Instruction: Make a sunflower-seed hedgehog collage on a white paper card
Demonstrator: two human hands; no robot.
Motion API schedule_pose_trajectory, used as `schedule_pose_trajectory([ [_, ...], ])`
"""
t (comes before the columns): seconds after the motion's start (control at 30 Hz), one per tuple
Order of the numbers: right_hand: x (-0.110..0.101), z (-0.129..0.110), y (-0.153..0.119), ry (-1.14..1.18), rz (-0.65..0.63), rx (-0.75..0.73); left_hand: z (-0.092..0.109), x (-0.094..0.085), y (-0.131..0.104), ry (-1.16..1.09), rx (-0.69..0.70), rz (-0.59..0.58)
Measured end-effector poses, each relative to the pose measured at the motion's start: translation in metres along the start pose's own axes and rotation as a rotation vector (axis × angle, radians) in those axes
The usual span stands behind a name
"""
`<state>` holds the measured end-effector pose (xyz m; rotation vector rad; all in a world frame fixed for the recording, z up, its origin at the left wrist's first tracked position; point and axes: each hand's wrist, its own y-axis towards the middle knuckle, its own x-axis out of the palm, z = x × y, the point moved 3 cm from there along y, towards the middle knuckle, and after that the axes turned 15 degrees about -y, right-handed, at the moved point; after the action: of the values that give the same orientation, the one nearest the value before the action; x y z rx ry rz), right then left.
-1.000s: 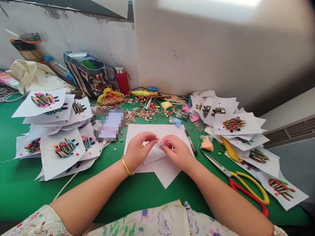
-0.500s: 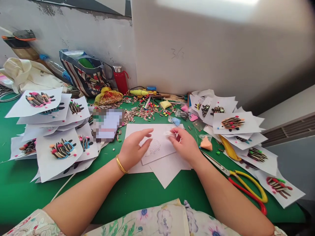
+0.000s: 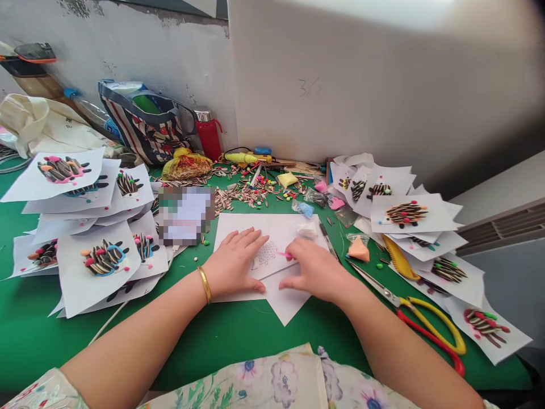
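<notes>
Left hand flattened a drawn sheet as right fingers touched a pink bit

The sheet with a drawing [image 3: 264, 255] lay on larger white paper [image 3: 232, 223] on the green table [image 3: 255, 341]. The left hand [image 3: 234, 266] was spread over the sheet's left side, thumb out. At the drawing's right, the pink bit [image 3: 288, 256] touched the curled fingers of the right hand [image 3: 317, 270]; its thumb stood apart from them, and whether the fingers gripped the bit could not be told.

A pale packet [image 3: 307, 230] lay just beyond the right hand, with a pen [image 3: 327, 240] beside it. Orange clay [image 3: 359, 249] and open scissors [image 3: 389, 295] lay farther right. Loose seeds [image 3: 227, 197] were scattered behind the paper, near a phone [image 3: 183, 216]. Seed-decorated cards stood in a left pile [image 3: 96, 284] and a right pile [image 3: 438, 213].
</notes>
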<state>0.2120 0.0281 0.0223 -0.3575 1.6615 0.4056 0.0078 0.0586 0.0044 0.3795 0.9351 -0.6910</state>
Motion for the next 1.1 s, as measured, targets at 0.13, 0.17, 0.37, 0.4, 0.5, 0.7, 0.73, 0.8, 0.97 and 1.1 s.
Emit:
schedule_pose_trajectory([
  [0.13,0.007,-0.019,-0.006,-0.090,-0.108,-0.109,-0.007,-0.002,0.001,0.001,0.019,0.038],
  [0.17,0.007,-0.018,-0.006,-0.100,-0.119,-0.110,-0.009,-0.003,0.001,-0.001,0.025,0.043],
  [0.37,-0.001,0.014,-0.003,-0.092,-0.161,0.020,-0.013,-0.005,0.001,-0.013,0.030,0.008],
  [0.4,-0.003,0.020,-0.003,-0.098,-0.164,0.052,-0.012,-0.006,0.001,-0.021,0.032,-0.002],
  [0.5,-0.005,0.033,-0.003,-0.122,-0.150,0.110,-0.012,-0.009,0.000,-0.050,0.029,-0.022],
  [0.7,-0.003,0.029,-0.005,-0.107,-0.051,0.120,-0.015,-0.016,0.001,-0.083,-0.001,0.009],
  [0.73,-0.004,0.025,-0.004,-0.079,-0.016,0.108,-0.017,-0.017,0.002,-0.078,-0.008,0.025],
  [0.8,-0.004,0.018,-0.002,-0.011,0.048,0.069,-0.020,-0.017,0.003,-0.059,-0.028,0.037],
  [0.97,0.001,0.002,0.003,0.044,0.096,0.015,-0.020,-0.011,0.005,-0.063,-0.001,0.006],
  [1.1,0.007,-0.010,0.004,0.050,0.102,-0.017,-0.013,-0.004,0.006,-0.123,0.072,-0.067],
])
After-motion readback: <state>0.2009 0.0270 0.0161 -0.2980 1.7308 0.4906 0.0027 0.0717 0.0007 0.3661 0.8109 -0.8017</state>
